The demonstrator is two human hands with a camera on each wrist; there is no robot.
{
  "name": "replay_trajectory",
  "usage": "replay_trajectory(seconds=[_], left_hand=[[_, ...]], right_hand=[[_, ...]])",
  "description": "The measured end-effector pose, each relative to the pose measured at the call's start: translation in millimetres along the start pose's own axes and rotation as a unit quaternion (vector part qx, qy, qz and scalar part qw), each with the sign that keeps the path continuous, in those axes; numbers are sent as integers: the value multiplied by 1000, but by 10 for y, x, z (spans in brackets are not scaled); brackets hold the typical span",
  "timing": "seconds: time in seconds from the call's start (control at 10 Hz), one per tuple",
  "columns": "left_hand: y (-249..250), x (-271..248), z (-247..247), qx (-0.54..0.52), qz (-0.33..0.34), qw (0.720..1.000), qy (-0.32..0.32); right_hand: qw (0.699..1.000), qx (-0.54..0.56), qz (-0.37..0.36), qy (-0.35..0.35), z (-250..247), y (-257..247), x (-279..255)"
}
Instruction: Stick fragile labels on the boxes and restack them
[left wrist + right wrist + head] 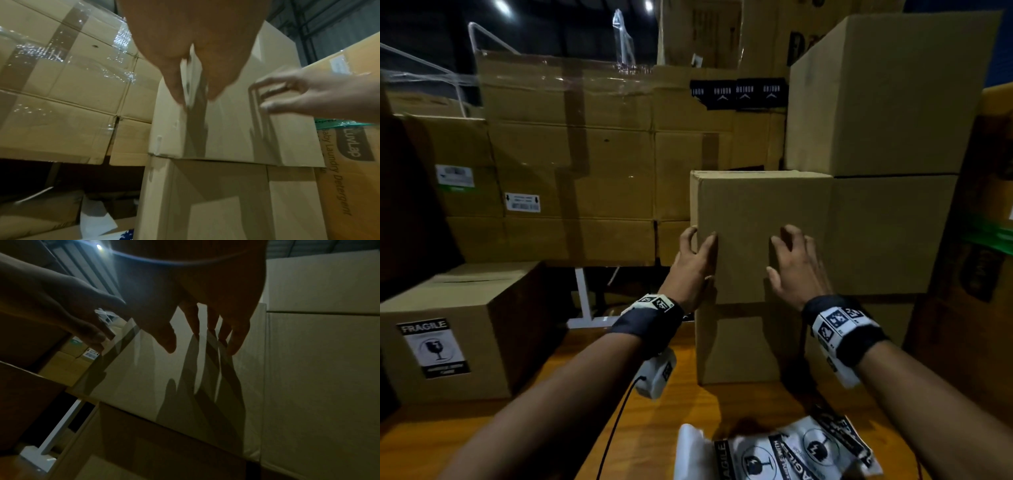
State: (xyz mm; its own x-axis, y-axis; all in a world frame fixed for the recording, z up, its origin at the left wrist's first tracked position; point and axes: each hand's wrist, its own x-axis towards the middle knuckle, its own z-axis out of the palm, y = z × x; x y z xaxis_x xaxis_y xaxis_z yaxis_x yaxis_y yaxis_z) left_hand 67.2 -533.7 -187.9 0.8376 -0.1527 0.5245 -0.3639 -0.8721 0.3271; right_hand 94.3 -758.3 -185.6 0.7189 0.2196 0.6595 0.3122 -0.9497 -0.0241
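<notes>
Warehouse w/ cardboard stacks all round, wood table [482,442] near. Top box [762,236] sits on a lower box [736,346] at centre, front face plain, no label. Left hand [693,265] wraps the top box's left edge, fingers curled round the corner, thumb on the front. Right hand [799,265] is at the front face, fingers spread and loosely bent; can't tell if tips touch. Fragile labels [784,452] lie in a loose pile on the table, near edge. Labelled box [445,334] stands at left, sticker facing near. Taller box stack [890,154] just right. All boxes closed, contents hidden.
</notes>
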Motion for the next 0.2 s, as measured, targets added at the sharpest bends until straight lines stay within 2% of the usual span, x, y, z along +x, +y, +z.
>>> replay_trajectory(seconds=[0.1,0.2], left_hand=[[9,28,-8,29,-28,998,-49],[11,8,-18,28,-36,997,-57]], right_hand=[[999,4,-3,-32,-3,-14,4],[1000,26,-2,-11,46,-35,-39]])
